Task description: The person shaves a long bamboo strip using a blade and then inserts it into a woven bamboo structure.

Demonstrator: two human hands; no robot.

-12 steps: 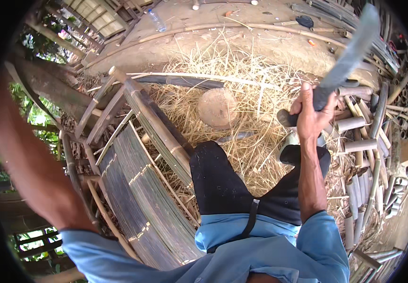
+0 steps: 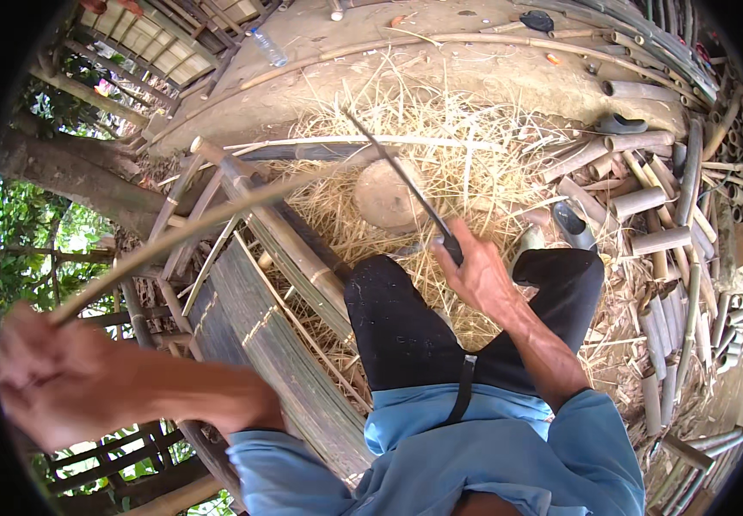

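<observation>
left hand (image 2: pixel 53 378) grips a bamboo strip (image 2: pixel 217 211), right hand (image 2: pixel 475 275) is closed on a knife (image 2: pixel 406 185) meeting it over the block (image 2: pixel 386 196); mid-trim, next stroke likely needs steady aim.

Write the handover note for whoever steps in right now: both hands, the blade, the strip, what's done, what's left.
Left hand: closed on the near end of a long thin pale bamboo strip, raised at the person's left; the strip runs up and right toward the blade.
Right hand: gripping the handle of a long dark machete-like blade, which meets the strip's far end over the round wooden chopping block.
Around: straw-like shavings cover the ground; cut bamboo tube sections at right; flat bundled bamboo slats by the left knee.
Done: shavings and slats suggest earlier cutting.
Left: this strip is in mid-trim; how far cannot be told.
</observation>
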